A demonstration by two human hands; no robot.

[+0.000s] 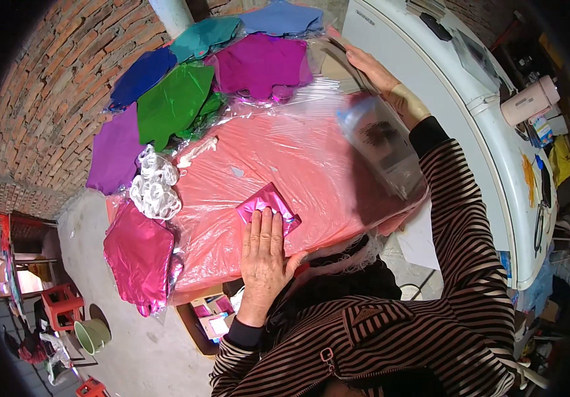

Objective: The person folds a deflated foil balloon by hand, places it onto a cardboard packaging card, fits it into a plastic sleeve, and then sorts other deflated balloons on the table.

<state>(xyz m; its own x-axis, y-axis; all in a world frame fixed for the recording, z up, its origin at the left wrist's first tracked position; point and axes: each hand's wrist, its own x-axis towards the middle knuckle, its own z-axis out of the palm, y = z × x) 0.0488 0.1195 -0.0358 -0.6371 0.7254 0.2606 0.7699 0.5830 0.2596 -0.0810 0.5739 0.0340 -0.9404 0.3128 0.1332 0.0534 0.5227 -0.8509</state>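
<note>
My left hand (263, 258) lies flat on a small square packet of shiny pink foil (270, 200), fingers stretched out and side by side. The packet rests on the pink plastic-covered table (225, 231), near its front edge. My right hand (374, 71) reaches to the far right corner with its fingers extended, beside a bundle of thin clear-white sticks (321, 91) and a dark narrow edge. I see nothing plainly gripped in it; its fingertips are partly hidden. Under my right forearm lies a stack of clear plastic bags (384, 145).
Flat foil balloons in clear bags line the far and left edges: magenta (262, 65), green (174, 106), purple (114, 149), pink (140, 248). White ribbon coils (156, 185) lie among them. A white refrigerator (424, 73) stands right; an open box (211, 314) sits below the table.
</note>
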